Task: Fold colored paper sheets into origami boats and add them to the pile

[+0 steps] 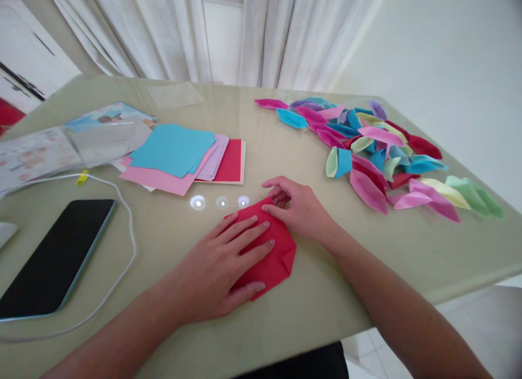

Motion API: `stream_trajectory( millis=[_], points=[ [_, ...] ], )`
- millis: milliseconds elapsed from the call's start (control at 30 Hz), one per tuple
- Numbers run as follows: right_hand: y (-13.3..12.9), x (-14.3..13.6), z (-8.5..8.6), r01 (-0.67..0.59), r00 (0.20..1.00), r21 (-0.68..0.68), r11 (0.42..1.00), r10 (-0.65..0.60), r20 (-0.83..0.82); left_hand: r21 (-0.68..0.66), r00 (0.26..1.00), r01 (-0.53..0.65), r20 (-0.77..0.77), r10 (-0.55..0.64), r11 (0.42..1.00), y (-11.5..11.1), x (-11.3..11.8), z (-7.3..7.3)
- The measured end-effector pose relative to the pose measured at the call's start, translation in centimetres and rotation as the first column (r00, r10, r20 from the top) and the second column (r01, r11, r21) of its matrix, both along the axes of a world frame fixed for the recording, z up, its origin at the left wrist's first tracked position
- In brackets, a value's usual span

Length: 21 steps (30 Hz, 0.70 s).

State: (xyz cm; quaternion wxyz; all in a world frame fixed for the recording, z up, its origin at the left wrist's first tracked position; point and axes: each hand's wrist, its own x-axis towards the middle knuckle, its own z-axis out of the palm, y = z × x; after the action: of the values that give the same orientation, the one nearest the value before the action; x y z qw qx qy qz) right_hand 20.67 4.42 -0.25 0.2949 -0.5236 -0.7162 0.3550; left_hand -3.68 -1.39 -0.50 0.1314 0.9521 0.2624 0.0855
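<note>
A sheet of red origami paper (281, 254) with folded corners lies on the table in front of me. My left hand (222, 265) is laid flat across its left part, palm down, fingers spread. At the paper's upper right edge is my right hand (296, 205), its thumb on the paper and its other fingers curled around the top corner. The fingers partly hide that corner, and my left hand covers the paper's left side.
Many folded paper pieces (369, 191) in several colours are heaped at the right. Left of centre lies a stack of blue, pink, purple and red paper sheets (173, 150). A phone (61, 254), a white cable (134, 235) and plastic packaging (36, 156) occupy the left side.
</note>
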Motion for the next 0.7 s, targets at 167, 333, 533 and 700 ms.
stream_trajectory(
  millis=[167, 333, 533, 700],
  points=[
    [0.1, 0.2, 0.1, 0.016, 0.992, 0.030, 0.999, -0.020, 0.122, 0.002, 1.000, -0.016, -0.027, 0.016, 1.000, -0.1, 0.0, 0.0],
    [-0.1, 0.3, 0.8, -0.200, 0.956, 0.155, 0.967, 0.158, 0.248, -0.001, 0.999, -0.029, -0.028, 0.029, 1.000, 0.0, 0.1, 0.0],
    [-0.3, 0.6, 1.3, -0.355, 0.883, 0.198, 0.914, 0.258, 0.392, 0.002, 1.000, -0.025, -0.018, 0.025, 1.000, 0.0, 0.0, -0.1],
    [-0.3, 0.8, 1.3, -0.391, 0.856, 0.189, 0.901, 0.281, 0.434, 0.014, 1.000, -0.025, 0.010, 0.025, 1.000, 0.0, 0.0, -0.3]
  ],
)
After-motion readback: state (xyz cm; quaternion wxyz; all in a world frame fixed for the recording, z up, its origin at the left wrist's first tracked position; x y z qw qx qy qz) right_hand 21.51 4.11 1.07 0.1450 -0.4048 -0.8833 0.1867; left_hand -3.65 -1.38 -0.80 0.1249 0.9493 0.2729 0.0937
